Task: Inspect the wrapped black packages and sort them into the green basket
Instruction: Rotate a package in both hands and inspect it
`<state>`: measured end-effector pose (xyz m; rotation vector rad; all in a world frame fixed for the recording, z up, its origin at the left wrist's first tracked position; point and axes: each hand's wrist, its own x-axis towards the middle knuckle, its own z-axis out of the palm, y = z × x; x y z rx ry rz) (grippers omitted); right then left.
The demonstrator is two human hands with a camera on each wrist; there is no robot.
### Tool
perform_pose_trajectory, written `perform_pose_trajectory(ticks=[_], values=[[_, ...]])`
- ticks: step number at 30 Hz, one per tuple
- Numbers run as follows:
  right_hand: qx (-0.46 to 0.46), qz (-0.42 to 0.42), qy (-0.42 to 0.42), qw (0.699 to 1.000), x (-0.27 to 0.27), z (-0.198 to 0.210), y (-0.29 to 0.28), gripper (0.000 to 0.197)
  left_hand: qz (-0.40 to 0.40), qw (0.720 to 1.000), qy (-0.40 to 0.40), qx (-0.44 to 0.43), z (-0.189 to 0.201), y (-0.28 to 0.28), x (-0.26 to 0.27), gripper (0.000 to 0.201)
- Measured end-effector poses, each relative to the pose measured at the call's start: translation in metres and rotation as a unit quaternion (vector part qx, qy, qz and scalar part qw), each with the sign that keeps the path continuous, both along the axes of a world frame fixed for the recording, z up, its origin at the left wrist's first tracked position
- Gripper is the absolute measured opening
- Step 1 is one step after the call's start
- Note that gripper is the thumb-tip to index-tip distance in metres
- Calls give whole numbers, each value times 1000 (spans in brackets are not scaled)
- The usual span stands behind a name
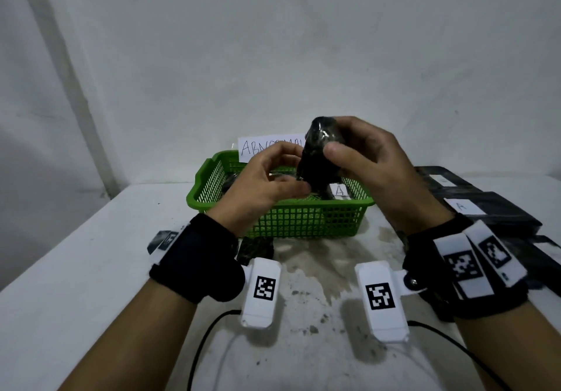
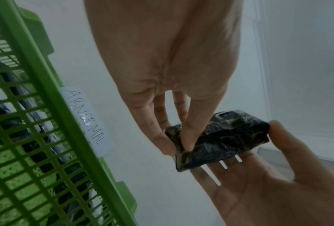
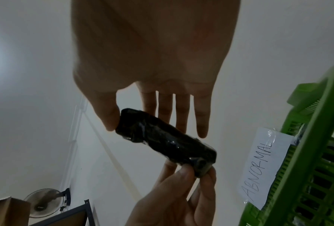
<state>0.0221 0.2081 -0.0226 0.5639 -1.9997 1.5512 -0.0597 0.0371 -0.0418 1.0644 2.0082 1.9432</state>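
Note:
A small black package wrapped in shiny film is held upright in the air above the green basket. My left hand pinches its lower end between thumb and fingertips. My right hand holds the upper end, thumb on the front and fingers behind. The left wrist view shows the package with my left fingertips pinching one corner. Seen from the right wrist, my thumb presses one end of the package and the straight fingers lie behind it.
A paper label reading ABNORMAL stands behind the basket, which holds black packages, one marked A. Flat black packages with white labels lie at the right. Another small black package sits before the basket. Cables trail over the white table.

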Motion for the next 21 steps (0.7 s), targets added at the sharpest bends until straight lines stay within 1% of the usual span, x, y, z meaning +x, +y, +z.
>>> perform_pose_trajectory(ticks=[3,5,7,12,17,19,21], values=[[39,-33,27,998,-2,-3,-6,23,10,1000,18,2,-2,2,0,43],[22,-45,58,997,-4,-5,-11,20,16,1000,19,11,-2,4,-1,46],[3,-61,85,995,-5,-6,-14,23,21,999,18,17,-4,6,-1,50],[0,-46,79,996,-7,-10,-15,31,31,999,12,40,-7,5,-6,49],[5,5,5,1000,-1,-3,-10,29,52,996,32,72,-5,-2,-9,38],[-10,12,-54,998,1,1,-8,28,76,992,60,83,-3,-4,-12,36],[-39,9,-133,990,2,3,-6,36,100,987,98,82,-1,-7,-13,38]])
